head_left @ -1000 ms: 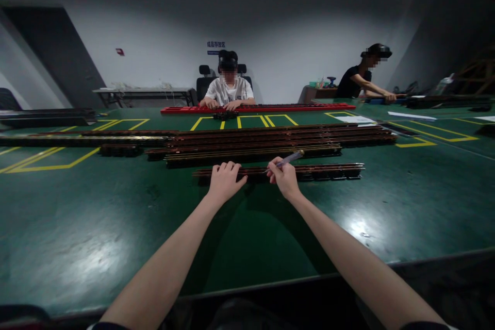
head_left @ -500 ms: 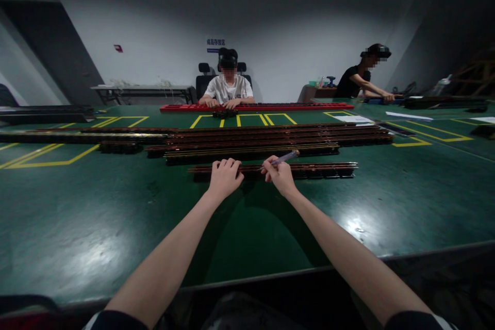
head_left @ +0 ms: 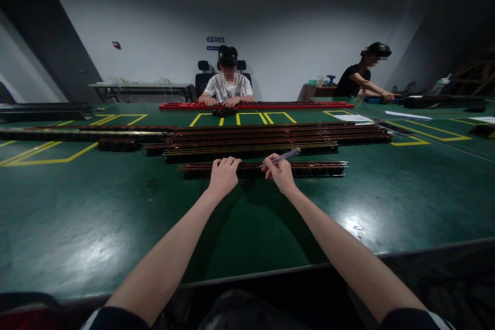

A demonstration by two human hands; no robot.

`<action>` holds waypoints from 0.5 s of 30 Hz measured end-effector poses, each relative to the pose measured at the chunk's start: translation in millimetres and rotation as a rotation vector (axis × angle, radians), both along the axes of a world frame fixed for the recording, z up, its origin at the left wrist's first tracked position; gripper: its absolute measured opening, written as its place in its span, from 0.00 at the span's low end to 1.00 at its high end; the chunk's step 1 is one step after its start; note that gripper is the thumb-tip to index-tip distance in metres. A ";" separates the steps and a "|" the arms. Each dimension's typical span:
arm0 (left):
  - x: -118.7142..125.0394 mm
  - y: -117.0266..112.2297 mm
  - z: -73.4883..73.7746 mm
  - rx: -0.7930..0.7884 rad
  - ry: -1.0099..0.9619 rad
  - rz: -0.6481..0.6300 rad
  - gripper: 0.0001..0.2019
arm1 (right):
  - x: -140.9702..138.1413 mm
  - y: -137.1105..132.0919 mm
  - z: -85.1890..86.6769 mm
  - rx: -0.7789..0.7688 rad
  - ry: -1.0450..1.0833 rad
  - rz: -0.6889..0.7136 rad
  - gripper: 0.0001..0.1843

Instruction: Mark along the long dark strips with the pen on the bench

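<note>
A dark, long, narrow strip (head_left: 319, 168) with copper-coloured edges lies crosswise on the green table in front of me. My left hand (head_left: 224, 176) is closed over its left part, fingers curled across the far edge. In my right hand (head_left: 282, 172) is a slim pen-shaped tool (head_left: 284, 155) with a pale, see-through barrel. Its thin end points left, down at the strip, while the thick end slants up to the right. Whether the tip touches the strip I cannot tell. Just beyond lies a stack of similar strips (head_left: 251, 139).
More dark strips (head_left: 42, 112) lie at the left. Across the table (head_left: 127, 216), a person in a white shirt (head_left: 228, 87) handles something at a long red rail (head_left: 286, 106). Another person in black (head_left: 350, 82) works at the right. White papers (head_left: 351, 119) lie beyond the stack.
The strip has slid a little to the left under my hands. My left hand has shifted slightly on it; my right hand still holds the tool in nearly the same spot.
</note>
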State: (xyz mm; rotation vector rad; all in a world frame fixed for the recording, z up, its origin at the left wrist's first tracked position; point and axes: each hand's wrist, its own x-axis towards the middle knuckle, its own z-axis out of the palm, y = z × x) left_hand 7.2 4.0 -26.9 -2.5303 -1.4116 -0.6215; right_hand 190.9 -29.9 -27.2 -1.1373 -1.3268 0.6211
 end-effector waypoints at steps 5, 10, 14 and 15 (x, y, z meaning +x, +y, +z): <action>2.2 -0.3 0.8 -0.026 -0.003 -0.008 0.24 | -1.0 -1.0 1.3 0.004 0.047 0.004 0.22; 1.8 -1.3 3.0 -0.052 -0.007 -0.010 0.24 | -0.7 -2.6 3.1 0.000 0.045 -0.041 0.23; 0.0 -2.0 4.8 -0.058 -0.003 -0.026 0.24 | 0.2 -3.2 3.8 -0.002 0.010 -0.067 0.22; -0.2 -2.0 5.1 -0.057 -0.001 -0.027 0.24 | 0.5 -3.4 3.7 0.000 -0.002 -0.067 0.22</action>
